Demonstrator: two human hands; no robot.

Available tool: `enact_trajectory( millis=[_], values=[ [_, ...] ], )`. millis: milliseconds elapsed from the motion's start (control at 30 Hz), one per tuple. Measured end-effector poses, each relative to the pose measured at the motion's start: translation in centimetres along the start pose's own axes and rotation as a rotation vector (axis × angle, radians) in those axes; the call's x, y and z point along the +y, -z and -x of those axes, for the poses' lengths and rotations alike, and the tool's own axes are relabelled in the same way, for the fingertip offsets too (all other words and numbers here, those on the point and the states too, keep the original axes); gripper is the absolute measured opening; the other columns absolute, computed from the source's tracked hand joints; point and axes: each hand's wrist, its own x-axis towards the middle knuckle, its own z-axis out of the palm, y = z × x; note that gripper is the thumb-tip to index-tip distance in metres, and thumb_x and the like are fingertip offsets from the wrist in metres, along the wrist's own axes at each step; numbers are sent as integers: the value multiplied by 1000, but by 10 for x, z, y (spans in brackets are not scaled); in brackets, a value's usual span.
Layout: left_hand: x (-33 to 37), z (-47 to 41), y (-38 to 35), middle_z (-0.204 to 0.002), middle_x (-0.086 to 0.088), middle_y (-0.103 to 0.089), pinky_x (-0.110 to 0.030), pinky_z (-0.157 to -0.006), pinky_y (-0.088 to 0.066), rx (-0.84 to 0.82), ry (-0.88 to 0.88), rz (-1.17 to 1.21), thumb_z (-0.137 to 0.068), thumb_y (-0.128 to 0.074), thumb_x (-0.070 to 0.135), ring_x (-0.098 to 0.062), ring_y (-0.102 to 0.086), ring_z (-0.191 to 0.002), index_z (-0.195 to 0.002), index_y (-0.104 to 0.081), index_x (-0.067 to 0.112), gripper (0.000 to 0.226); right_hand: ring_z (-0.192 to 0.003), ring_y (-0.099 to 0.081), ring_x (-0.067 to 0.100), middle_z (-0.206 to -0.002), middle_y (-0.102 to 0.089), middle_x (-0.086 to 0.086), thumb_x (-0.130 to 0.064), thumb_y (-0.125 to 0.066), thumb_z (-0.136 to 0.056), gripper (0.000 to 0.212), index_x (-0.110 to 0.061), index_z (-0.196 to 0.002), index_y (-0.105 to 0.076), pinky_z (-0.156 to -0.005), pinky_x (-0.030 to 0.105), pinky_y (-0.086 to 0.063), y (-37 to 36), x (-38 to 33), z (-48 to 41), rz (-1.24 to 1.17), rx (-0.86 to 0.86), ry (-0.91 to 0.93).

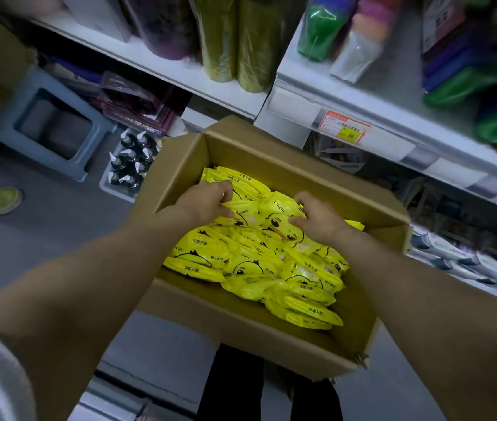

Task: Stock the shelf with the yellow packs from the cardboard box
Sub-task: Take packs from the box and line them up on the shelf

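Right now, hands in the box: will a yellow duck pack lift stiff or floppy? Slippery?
Probably floppy: the yellow packs are creased film pouches slumped over each other in the cardboard box. Likely slick too, since the film shines; the left hand and right hand each grip one with curled fingers.

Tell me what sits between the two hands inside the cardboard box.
In the head view, only yellow packs fill the gap between the left hand and the right hand; each hand grips a pack there.
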Motion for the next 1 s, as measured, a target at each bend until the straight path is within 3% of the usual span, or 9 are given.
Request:
enact_trajectory(
  millis=[133,333,467,600,667,733,800,900,1000],
  values=[
    [25,13,5,-124,-16,-60,-34,-90,-46,-15,-6,63,-91,-66,34,-31,-53,-116,-130,-53,18,44,-122,-50,36,-135,-55,14,-31,-54,-99,46,-20,-141,-37,-95,40,-42,15,12,23,31,36,18],
    [88,53,-4,-157,-5,-31,-35,-116,-25,-16,26,83,-102,-43,42,-24,-28,-145,-150,-35,22,53,-122,-52,39,-135,-56,20,-33,-43,-103,46,-24,-147,-31,-100,44,-43,39,44,73,28,108,6],
    [146,88,-13,-142,-12,-50,-35,-106,-36,40,61,50,-101,-42,46,-30,-44,-133,-139,-47,13,50,-137,-43,29,-149,-46,3,-38,-55,-98,55,-31,-149,-36,-110,35,-35,68,73,129,-60,175,109],
    [214,129,-15,-130,1,-56,-34,-97,-42,6,155,204,-77,-65,68,-21,-52,-120,-130,-54,17,74,-134,-45,21,-146,-49,-1,-47,-79,-77,84,-30,-148,-38,-107,29,-35,106,106,198,-212,182,130],
    [249,147,-16,-128,2,-62,-36,-93,-50,-92,178,336,-67,-81,60,-20,-61,-113,-132,-53,18,82,-128,-49,21,-139,-54,0,-43,-85,-70,92,-25,-147,-39,-101,28,-38,128,125,229,-192,208,136],
    [287,166,-20,-112,-5,-72,-42,-82,-58,-181,105,485,-77,-82,29,-23,-71,-96,-124,-58,16,54,-115,-58,19,-124,-63,-1,-41,-87,-69,74,-21,-132,-54,-90,25,-43,152,144,257,-100,248,163],
    [322,181,-26,-108,-8,-74,-51,-86,-56,-171,38,500,-80,-78,12,-29,-71,-96,-122,-59,14,46,-101,-63,18,-111,-70,-2,-43,-86,-68,52,-22,-111,-65,-83,28,-47,173,164,285,-15,292,178],
    [367,199,-33,-106,-10,-74,-57,-85,-55,-71,4,396,-71,-87,16,-32,-71,-95,-123,-59,15,59,-96,-65,21,-103,-73,0,-46,-88,-63,53,-21,-105,-70,-84,32,-51,202,194,321,29,388,180],
    [409,211,-40,-96,-8,-75,-48,-81,-59,72,-4,256,-68,-89,26,-27,-73,-86,-107,-67,16,46,-94,-65,19,-98,-74,-2,-41,-89,-63,42,-24,-96,-70,-76,26,-45,229,223,355,21,461,192]
  ],
)
